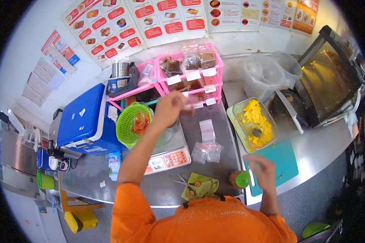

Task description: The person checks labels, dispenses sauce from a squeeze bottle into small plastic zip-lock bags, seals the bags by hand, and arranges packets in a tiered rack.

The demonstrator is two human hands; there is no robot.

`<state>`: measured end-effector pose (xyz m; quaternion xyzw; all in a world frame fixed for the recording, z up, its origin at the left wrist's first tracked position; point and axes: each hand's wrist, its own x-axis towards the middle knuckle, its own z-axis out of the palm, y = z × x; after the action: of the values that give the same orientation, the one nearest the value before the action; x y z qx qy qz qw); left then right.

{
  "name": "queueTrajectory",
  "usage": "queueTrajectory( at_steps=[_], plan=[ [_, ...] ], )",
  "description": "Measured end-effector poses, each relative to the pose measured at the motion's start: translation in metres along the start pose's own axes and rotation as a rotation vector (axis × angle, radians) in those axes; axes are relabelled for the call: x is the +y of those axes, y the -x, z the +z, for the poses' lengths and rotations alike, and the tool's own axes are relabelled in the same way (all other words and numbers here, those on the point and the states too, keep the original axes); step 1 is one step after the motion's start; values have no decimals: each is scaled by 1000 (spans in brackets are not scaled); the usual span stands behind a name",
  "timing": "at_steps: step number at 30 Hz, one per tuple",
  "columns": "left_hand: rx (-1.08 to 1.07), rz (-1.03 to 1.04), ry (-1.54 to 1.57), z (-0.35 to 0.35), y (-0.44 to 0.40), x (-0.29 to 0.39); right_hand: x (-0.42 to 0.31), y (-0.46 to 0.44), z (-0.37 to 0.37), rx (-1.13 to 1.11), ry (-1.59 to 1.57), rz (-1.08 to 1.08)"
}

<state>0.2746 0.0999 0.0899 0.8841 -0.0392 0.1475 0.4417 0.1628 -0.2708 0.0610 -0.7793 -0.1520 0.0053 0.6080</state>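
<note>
My left hand [170, 107] is stretched forward over the scale to the front of the pink rack [221, 67]. Its fingers are curled together, and what they hold, if anything, is unclear. A small brown packet [186, 111] shows just below them. Clear bags with brown contents and white labels fill the rack's tiers. My right hand [263, 172] hovers over the teal cutting board [286, 166], fingers apart and slightly blurred. Beside it stands a green-capped jar [242, 179]. A thin white stick-like object [252, 177] lies near the fingers.
A green basket [127, 135] with a red packet stands by the scale [172, 158]. Small plastic bags [207, 153], scissors [186, 183] and a green cloth [202, 184] lie nearer. Right: a container of yellow food [257, 121], a knife [288, 107], clear tubs [263, 77]. Left: a blue cooler [81, 117].
</note>
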Motion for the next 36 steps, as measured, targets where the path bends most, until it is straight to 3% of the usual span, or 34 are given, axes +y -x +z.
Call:
queueTrajectory(
  at_steps=[1, 3, 6, 8, 11, 14, 17, 23, 35, 36],
  plan=[
    [59, 81, -87, -2, -27, -25, 5, 7, -2, -129, -82, 30],
    [88, 25, -153, -15, -62, -33, 12, 17, 4, -278, -259, 240],
    [130, -76, -125, -31, -71, -49, 23, 21, 18, -354, -253, 162],
    [133, -148, -36, -30, -59, -61, 18, 17, 21, -393, -270, 163],
    [100, -116, -304, -18, -24, -89, 28, 19, 26, -559, -409, 226],
    [42, -209, -277, -5, 4, -109, 35, 17, 34, -654, -400, 270],
    [47, -195, -319, -6, 17, -142, 32, 15, 41, -668, -430, 279],
    [105, -206, -400, -37, 14, -111, 32, 20, 46, -708, -386, 300],
    [-193, -84, -617, -36, -15, -130, 25, 25, 52, -679, -412, 218],
    [-210, -60, -786, -29, -14, -132, 25, 25, 51, -674, -415, 197]
  ],
)
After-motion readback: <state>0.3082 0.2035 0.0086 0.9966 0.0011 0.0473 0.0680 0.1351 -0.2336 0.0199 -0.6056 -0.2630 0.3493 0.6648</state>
